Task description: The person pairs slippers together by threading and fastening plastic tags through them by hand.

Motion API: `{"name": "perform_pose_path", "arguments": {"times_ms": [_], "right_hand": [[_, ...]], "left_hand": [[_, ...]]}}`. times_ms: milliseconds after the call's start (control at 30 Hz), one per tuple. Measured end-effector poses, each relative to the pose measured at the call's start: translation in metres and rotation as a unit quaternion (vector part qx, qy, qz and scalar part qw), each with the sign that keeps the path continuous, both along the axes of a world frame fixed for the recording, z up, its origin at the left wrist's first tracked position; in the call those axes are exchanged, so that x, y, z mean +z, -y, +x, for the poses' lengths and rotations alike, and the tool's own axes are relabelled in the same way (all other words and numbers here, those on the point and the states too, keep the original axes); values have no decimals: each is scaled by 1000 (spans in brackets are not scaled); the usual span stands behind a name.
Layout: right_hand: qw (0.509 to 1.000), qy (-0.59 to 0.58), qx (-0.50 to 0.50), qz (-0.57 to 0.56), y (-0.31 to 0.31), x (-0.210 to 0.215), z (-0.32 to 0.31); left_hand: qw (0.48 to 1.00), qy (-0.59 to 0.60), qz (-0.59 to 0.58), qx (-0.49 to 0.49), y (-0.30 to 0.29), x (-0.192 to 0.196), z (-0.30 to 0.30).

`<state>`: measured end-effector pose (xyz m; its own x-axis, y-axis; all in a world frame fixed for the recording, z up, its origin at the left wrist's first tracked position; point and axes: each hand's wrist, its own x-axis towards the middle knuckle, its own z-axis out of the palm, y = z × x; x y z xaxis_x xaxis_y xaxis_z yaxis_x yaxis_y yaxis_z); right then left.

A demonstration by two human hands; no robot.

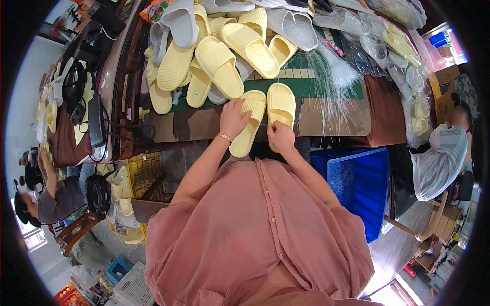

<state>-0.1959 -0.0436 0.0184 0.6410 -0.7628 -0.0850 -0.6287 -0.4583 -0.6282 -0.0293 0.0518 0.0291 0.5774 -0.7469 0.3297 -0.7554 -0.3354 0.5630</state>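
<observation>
Two pale yellow slide slippers lie side by side at the near edge of the worktable, toes pointing away from me. My left hand (pixel 234 120) is closed on the outer side of the left slipper (pixel 245 136), near its ribbed strap. My right hand (pixel 281 136) grips the right slipper (pixel 281 104) by its heel half, fingers curled in and partly hidden. Just beyond them rises a heap of more yellow slippers (pixel 219 65) mixed with grey slippers (pixel 179 23). A bundle of thin white plastic strands (pixel 334 74) spreads over the table to the right of the pair.
Bagged slippers (pixel 400 51) fill the table's right side. Below it stands a blue plastic bin (pixel 357 178); a yellow crate (pixel 144 173) is at lower left. One person (pixel 56 196) works at far left, another (pixel 441 148) sits at far right.
</observation>
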Motion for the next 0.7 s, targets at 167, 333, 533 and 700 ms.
{"name": "perform_pose_path", "arguments": {"times_ms": [167, 333, 533, 700], "right_hand": [[1000, -15, 5, -17, -2, -5, -9], [998, -38, 41, -6, -15, -2, -19], [998, -15, 59, -2, -18, -3, -12], [997, -31, 65, -8, -14, -1, -7]], "left_hand": [[996, -48, 76, -6, -8, -6, -10], [988, -105, 108, 27, -14, 2, -24], [974, -180, 76, 118, -7, -15, -3], [972, -152, 123, 130, 15, -19, 9]]}}
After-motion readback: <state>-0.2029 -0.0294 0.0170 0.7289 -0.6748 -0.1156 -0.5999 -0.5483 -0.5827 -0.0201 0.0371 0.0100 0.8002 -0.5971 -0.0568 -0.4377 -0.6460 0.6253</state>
